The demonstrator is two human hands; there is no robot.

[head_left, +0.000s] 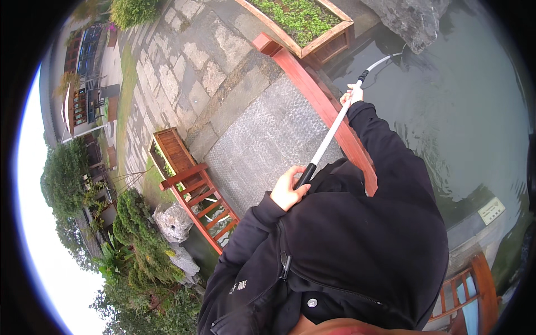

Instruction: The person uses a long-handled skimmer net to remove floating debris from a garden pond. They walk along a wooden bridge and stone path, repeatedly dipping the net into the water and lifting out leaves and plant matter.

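A long white pole [331, 140] runs from my body out over the red wooden railing [318, 92]. My left hand [289, 188] holds its black grip [305, 176] close to the front of my black jacket. Farther along, my right hand [353, 95] grips the pole above the water, just past the railing, with that arm stretched out. Beyond a black joint [363, 76], the pole continues as a curved white end piece [379, 62] that reaches the pond [452, 96] beside a grey rock [412, 25]. Whatever hangs from its tip is too dark to make out.
Textured stone paving [268, 134] lies left of the railing. A wooden planter [326, 39] with green plants stands beyond its far post. Another low red railing [201, 205] and planter [171, 150] are at left. A sign [491, 210] and wooden bench [481, 289] are at lower right.
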